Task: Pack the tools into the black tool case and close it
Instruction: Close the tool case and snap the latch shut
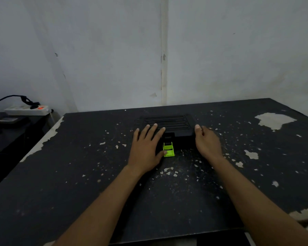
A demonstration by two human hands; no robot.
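Note:
The black tool case (174,123) lies flat with its ribbed lid down in the middle of the dark table (78,166). A bright green latch (168,150) sticks out from its near edge, flipped toward me. My left hand (147,148) rests palm down on the left part of the lid, fingers spread, its thumb touching the green latch. My right hand (207,142) sits against the case's right side, fingers curled along that edge. No loose tools are in view.
The table's black paint is chipped in many pale patches. A white wall stands right behind it. At the far left, a lower surface carries a white power strip (28,110) with a black cable plugged in.

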